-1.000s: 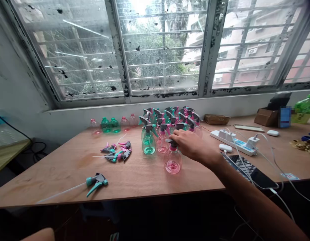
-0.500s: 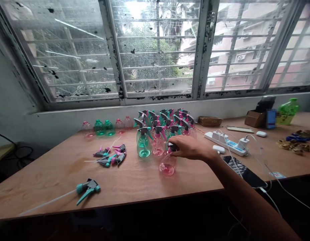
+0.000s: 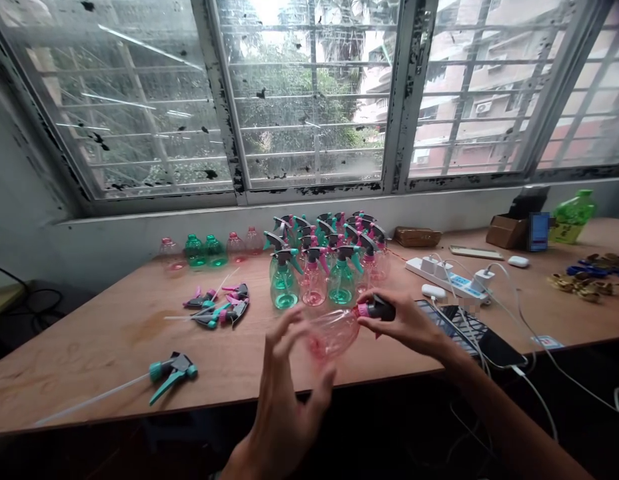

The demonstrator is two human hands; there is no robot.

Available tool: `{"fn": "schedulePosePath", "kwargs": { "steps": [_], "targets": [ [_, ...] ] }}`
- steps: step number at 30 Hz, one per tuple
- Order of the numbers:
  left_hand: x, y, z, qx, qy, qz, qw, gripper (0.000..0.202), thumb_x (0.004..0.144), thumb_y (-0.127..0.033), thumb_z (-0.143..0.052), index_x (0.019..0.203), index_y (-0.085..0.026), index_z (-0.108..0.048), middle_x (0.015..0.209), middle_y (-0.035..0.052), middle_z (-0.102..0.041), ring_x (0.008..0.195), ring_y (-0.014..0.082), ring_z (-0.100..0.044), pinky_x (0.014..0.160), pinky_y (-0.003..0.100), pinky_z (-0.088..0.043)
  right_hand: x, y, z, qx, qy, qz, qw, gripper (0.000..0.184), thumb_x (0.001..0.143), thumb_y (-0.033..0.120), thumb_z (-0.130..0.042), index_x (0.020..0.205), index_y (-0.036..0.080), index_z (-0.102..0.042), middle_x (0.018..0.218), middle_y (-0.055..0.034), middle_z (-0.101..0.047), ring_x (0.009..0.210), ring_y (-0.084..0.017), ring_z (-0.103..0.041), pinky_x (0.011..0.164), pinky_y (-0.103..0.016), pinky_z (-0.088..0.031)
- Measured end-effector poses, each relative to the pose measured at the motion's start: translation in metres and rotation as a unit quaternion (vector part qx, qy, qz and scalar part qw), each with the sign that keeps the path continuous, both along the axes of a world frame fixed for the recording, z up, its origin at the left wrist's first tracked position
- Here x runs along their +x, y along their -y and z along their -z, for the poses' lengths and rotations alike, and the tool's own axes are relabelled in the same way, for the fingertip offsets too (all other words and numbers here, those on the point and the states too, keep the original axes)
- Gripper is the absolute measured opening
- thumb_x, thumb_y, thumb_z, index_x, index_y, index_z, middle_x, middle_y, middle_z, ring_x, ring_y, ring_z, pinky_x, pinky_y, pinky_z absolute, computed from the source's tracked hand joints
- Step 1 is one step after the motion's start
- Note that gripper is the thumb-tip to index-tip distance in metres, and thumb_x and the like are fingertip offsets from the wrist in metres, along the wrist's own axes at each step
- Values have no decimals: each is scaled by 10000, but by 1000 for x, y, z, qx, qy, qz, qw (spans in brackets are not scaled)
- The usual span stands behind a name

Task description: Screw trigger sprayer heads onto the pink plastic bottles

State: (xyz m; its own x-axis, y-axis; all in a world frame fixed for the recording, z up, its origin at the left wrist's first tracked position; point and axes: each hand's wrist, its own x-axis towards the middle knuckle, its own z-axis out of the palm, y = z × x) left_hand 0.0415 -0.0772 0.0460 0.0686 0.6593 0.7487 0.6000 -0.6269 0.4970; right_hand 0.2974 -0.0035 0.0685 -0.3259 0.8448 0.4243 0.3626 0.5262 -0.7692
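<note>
A clear pink spray bottle is tipped on its side in the air above the table's front edge. My right hand grips its dark trigger head. My left hand has come up from below, fingers spread, touching the bottle's base end. Behind them stands a cluster of assembled pink and teal spray bottles. A loose teal trigger head with a long white tube lies at the front left of the wooden table.
A pile of loose trigger heads lies left of the cluster. Headless bottles stand along the wall. To the right are a power strip with cables, a phone, a cardboard box and a green bottle.
My right hand lifted the pink bottle off the table, tipped it sideways and drew it toward me. My left hand rose into view and reached its base.
</note>
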Motion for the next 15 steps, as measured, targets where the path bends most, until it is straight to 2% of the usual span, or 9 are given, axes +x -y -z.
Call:
{"fn": "schedulePosePath", "kwargs": {
  "steps": [2, 4, 6, 9, 12, 15],
  "targets": [
    [-3, -27, 14, -155, 99, 27, 983, 573, 956, -505, -541, 1434, -221, -400, 1498, 157, -452, 1351, 333, -480, 1123, 513, -384, -8, 9, 26, -42, -88, 34, 995, 353, 804, 457, -759, 1029, 195, -686, 852, -30, -675, 694, -194, -625, 542, -296, -595],
    [-7, -53, 28, -320, 184, 90, 925, 661, 948, -613, -460, 1444, -184, -383, 1480, 178, -485, 1360, 354, -484, 1140, 501, -357, -16, 12, 49, -92, -170, 58, 979, 394, 776, 487, -780, 1023, 191, -694, 864, -48, -676, 748, -227, -643, 550, -320, -617],
    [-9, -68, 37, -341, 181, 122, 914, 652, 905, -614, -547, 1381, -173, -485, 1432, 161, -558, 1356, 360, -492, 1147, 473, -358, -21, 10, 65, -125, -208, 66, 968, 420, 747, 486, -813, 1020, 187, -699, 876, -54, -694, 790, -247, -675, 621, -328, -619],
    [-12, -72, 38, -330, 169, 174, 912, 585, 856, -512, -685, 1328, -193, -553, 1368, 120, -629, 1296, 340, -555, 1125, 444, -397, -27, 3, 72, -160, -220, 46, 961, 441, 739, 486, -826, 1037, 186, -700, 855, -41, -705, 762, -240, -702, 645, -313, -592],
    [-17, -68, 37, -323, 197, 176, 909, 652, 827, -463, -732, 1374, -185, -511, 1410, 124, -596, 1318, 338, -539, 1130, 446, -398, -35, -3, 69, -188, -210, 8, 959, 451, 757, 507, -806, 1037, 170, -702, 800, -28, -699, 648, -201, -681, 595, -305, -567],
    [-22, -66, 39, -315, 239, 154, 906, 777, 818, -474, -732, 1463, -192, -405, 1468, 125, -537, 1339, 339, -521, 1142, 446, -391, -43, -5, 69, -211, -229, -26, 950, 447, 775, 529, -785, 1005, 158, -690, 763, -32, -710, 658, -194, -679, 639, -312, -565]
  ]
}}
